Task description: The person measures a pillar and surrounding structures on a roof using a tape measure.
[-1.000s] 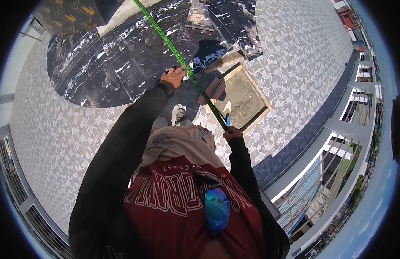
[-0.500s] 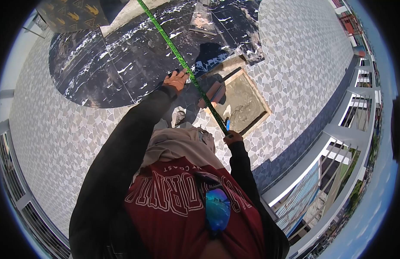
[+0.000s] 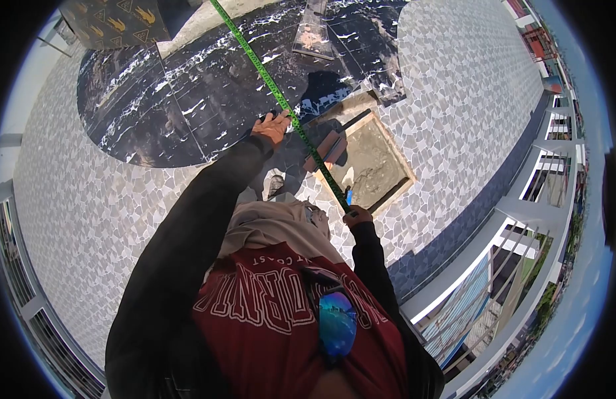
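A long green tape measure (image 3: 259, 66) stretches from the top of the view down to my right hand (image 3: 358, 215). My right hand is closed around its near end. A small blue-handled object (image 3: 349, 195) shows just above that hand, beside the tape; its kind is unclear. My left hand (image 3: 272, 127) lies palm down with fingers stretched out, the fingertips right at the tape's edge. Below the tape is a reddish-brown block (image 3: 326, 150), with a square recess of grey mortar (image 3: 374, 159) to its right.
Black marbled slabs (image 3: 215, 93) with white veins form a rounded area ahead, with a dusty board (image 3: 313, 33) on top. A printed box (image 3: 118, 25) stands at the upper left. Grey stone-pattern tiles (image 3: 454, 93) surround the recess, and a white railing wall (image 3: 481, 266) runs along the right.
The view has shifted slightly. My right hand, still on the tape, sits a touch lower and left, and less of the blue-handled object shows. My left hand stays by the tape.
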A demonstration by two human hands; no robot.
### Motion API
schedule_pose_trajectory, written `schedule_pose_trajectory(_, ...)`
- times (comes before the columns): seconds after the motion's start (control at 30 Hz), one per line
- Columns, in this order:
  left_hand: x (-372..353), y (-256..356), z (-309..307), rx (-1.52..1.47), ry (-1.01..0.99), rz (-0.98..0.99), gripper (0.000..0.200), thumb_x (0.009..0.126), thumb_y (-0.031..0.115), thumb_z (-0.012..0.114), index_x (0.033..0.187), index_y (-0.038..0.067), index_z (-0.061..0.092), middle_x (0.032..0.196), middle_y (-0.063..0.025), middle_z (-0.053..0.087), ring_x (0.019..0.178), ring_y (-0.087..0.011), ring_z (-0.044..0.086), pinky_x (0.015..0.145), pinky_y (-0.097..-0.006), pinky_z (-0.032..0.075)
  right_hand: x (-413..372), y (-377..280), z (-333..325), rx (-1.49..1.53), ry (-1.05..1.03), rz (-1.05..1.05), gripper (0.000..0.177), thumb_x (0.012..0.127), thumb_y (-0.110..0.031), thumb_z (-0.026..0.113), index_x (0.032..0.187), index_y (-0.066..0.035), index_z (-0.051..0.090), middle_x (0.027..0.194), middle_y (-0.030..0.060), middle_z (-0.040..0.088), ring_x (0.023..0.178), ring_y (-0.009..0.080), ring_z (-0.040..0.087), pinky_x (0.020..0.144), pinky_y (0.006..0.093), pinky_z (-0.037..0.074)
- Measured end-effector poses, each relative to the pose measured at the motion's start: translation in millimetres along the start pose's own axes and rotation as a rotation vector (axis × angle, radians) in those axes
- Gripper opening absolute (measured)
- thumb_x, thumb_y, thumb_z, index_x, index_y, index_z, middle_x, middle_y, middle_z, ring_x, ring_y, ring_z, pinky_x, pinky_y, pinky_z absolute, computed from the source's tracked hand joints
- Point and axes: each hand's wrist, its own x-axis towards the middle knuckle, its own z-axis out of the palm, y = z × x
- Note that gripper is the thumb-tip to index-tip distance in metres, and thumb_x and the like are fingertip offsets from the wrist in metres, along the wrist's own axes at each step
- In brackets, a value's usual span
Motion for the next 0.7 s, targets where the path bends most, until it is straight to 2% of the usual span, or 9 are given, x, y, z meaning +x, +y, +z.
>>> schedule_pose_trajectory(0.03, 0.3, 0.3, -0.9, -0.004, -0.011, -0.005, 0.06, 0.082, 0.007, 0.048, 0.139, 0.019, 0.033, 0.151, 0.0023, 0.019, 0.126, -0.0322, 0.035, 0.101, -0.0537, 0.034, -0.2, -1.6, -1.3, 0.031, -0.042, 0.044, 0.045, 0.061, -0.029, 0.068, 0.101, -0.01, 0.066, 0.089, 0.0157, 0.067, 0.087, 0.0303, 0.064, 0.08, 0.0372, 0.051)
schedule_pose_trajectory(0.17, -1.7, 2.7, -4.4, -0.034, -0.005, 0.0, 0.063, 0.081, 0.007, 0.048, 0.14, 0.021, 0.031, 0.151, 0.0021, 0.018, 0.127, -0.0329, 0.035, 0.101, -0.0535, 0.034, -2.2, -5.7, -2.4, 0.012, -0.012, 0.029, 0.041, 0.062, -0.029, 0.067, 0.099, -0.012, 0.067, 0.088, 0.0147, 0.067, 0.086, 0.0302, 0.064, 0.079, 0.037, 0.051)
schedule_pose_trajectory(0.33, -4.1, 3.7, -4.3, 0.017, -0.017, -0.034, 0.068, 0.082, 0.006, 0.047, 0.143, 0.027, 0.027, 0.151, -0.0064, 0.016, 0.127, -0.0334, 0.035, 0.101, -0.0531, 0.033, 0.6, -1.3, 1.7, 0.025, -0.014, 0.036, 0.035, 0.063, -0.027, 0.065, 0.095, -0.015, 0.068, 0.086, 0.0131, 0.067, 0.083, 0.0296, 0.064, 0.078, 0.037, 0.051)
schedule_pose_trajectory(0.47, -4.7, 6.0, -5.9, 0.012, -0.038, -0.047, 0.068, 0.082, 0.006, 0.046, 0.143, 0.029, 0.026, 0.152, -0.0092, 0.013, 0.128, -0.0335, 0.034, 0.102, -0.0536, 0.033, 1.2, -0.9, 1.3, 0.016, -0.046, 0.029, 0.035, 0.063, -0.028, 0.065, 0.095, -0.015, 0.068, 0.085, 0.0131, 0.067, 0.082, 0.0296, 0.064, 0.077, 0.0372, 0.051)
schedule_pose_trajectory(0.53, -3.1, 5.9, -5.3, 0.036, -0.085, -0.048, 0.069, 0.082, 0.006, 0.046, 0.144, 0.03, 0.024, 0.153, -0.0078, 0.01, 0.13, -0.0338, 0.032, 0.102, -0.0539, 0.032, 1.7, 3.6, 5.4, 0.0, 0.042, -0.094, 0.04, 0.063, -0.025, 0.071, 0.097, -0.005, 0.067, 0.072, 0.0106, 0.066, 0.066, 0.0205, 0.065, 0.064, 0.0326, 0.053)
schedule_pose_trajectory(0.7, -3.9, 7.1, -5.0, 0.014, -0.095, -0.059, 0.07, 0.082, 0.005, 0.046, 0.144, 0.03, 0.023, 0.153, -0.0077, 0.008, 0.131, -0.0342, 0.03, 0.102, -0.0543, 0.032, 3.5, 7.5, 8.5, -0.017, 0.044, -0.086, 0.04, 0.063, -0.025, 0.071, 0.097, -0.005, 0.067, 0.072, 0.0108, 0.066, 0.066, 0.0202, 0.065, 0.065, 0.0324, 0.053)
